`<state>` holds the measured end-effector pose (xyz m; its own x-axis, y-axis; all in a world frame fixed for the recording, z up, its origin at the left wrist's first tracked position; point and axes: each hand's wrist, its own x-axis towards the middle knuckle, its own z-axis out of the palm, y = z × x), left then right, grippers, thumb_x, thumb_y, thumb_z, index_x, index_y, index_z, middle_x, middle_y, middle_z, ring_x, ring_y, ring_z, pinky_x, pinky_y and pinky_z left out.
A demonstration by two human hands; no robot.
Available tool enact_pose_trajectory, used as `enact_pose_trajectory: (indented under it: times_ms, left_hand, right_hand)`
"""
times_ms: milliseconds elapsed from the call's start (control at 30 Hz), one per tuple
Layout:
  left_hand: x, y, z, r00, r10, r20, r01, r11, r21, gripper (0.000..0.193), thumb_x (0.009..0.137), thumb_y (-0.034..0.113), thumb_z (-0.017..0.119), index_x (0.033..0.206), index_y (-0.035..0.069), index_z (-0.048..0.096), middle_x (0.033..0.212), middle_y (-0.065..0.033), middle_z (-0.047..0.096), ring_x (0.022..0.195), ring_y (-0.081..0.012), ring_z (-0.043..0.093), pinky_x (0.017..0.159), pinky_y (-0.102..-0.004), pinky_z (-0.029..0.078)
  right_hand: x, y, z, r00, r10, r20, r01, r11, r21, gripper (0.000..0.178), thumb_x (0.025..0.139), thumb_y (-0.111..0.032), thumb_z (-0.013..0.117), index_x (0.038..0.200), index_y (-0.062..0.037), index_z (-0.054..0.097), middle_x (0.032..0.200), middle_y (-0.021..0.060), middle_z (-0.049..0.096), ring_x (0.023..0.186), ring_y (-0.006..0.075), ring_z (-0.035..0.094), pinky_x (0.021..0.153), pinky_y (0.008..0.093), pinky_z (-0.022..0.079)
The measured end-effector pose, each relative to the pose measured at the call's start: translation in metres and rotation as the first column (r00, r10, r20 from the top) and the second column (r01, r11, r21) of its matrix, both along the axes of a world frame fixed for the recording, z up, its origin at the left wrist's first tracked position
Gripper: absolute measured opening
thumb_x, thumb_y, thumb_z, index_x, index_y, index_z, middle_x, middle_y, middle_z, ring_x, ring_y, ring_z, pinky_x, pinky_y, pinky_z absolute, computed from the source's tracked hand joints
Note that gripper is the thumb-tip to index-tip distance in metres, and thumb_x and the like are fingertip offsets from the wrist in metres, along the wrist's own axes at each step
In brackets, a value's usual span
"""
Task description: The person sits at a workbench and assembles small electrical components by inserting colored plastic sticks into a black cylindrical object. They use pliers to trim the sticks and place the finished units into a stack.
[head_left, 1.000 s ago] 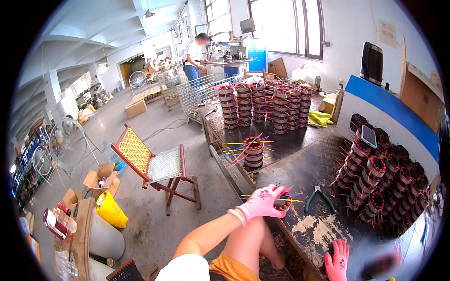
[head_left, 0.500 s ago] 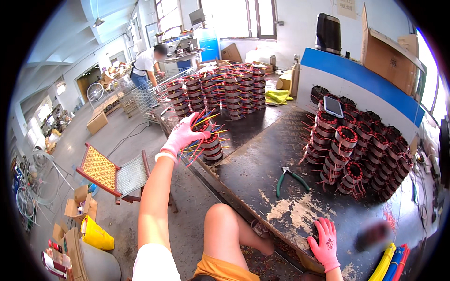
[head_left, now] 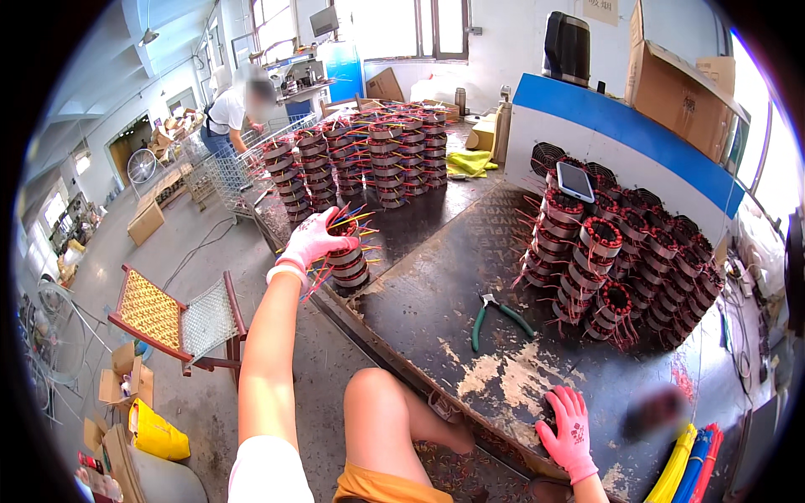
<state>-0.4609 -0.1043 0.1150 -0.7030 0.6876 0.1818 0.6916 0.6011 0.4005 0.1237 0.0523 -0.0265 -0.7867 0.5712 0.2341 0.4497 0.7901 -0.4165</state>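
My left hand (head_left: 312, 237), in a pink glove, is stretched out to the left and rests on top of a short stack of wound motor stators (head_left: 348, 261) with coloured wires sticking out. Its fingers curl over the top stator. My right hand (head_left: 568, 429), also pink-gloved, lies flat on the near edge of the dark worn workbench (head_left: 470, 310), fingers spread and holding nothing. Green-handled pliers (head_left: 495, 314) lie on the bench between the two hands. My bare knee (head_left: 377, 402) is raised against the bench edge.
Tall stacks of stators (head_left: 369, 159) fill the far bench. Another pile (head_left: 620, 260) with a phone (head_left: 575, 181) on top sits right, by a blue-topped panel (head_left: 620, 126). Coloured cable ties (head_left: 692, 469) lie bottom right. A woven chair (head_left: 180, 323) stands left; a person (head_left: 231, 109) works beyond.
My left hand has carried a wired stator from the near bench out to the short stack at the left and now rests on it. My right hand stayed on the bench edge.
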Motion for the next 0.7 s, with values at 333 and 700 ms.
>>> enact_pose_trajectory:
  times_ms: [333, 700]
  left_hand:
    - [0.005, 0.009, -0.009, 1.000, 0.022, -0.020, -0.023, 0.999, -0.037, 0.098, 0.091, 0.078, 0.051, 0.159, 0.008, 0.036, 0.158, -0.0212, 0.041, 0.142, -0.0379, 0.046, 0.116, -0.0429, 0.039]
    - [0.009, 0.009, -0.024, 0.994, 0.066, -0.090, -0.071, 0.996, -0.046, 0.098, 0.093, 0.080, 0.041, 0.160, 0.009, 0.033, 0.156, -0.0218, 0.041, 0.139, -0.0397, 0.049, 0.113, -0.0458, 0.042]
  right_hand:
    - [0.001, 0.002, -0.006, 1.000, -0.012, -0.011, 0.012, 0.999, 0.039, 0.060, 0.086, -0.033, 0.072, 0.138, -0.0053, 0.057, 0.149, 0.0177, 0.052, 0.142, 0.0402, 0.042, 0.123, 0.0541, 0.025]
    - [0.004, 0.000, -0.010, 0.999, -0.012, -0.032, 0.014, 0.997, 0.070, 0.059, 0.087, -0.032, 0.071, 0.137, -0.0049, 0.058, 0.147, 0.0175, 0.053, 0.142, 0.0387, 0.042, 0.124, 0.0534, 0.025]
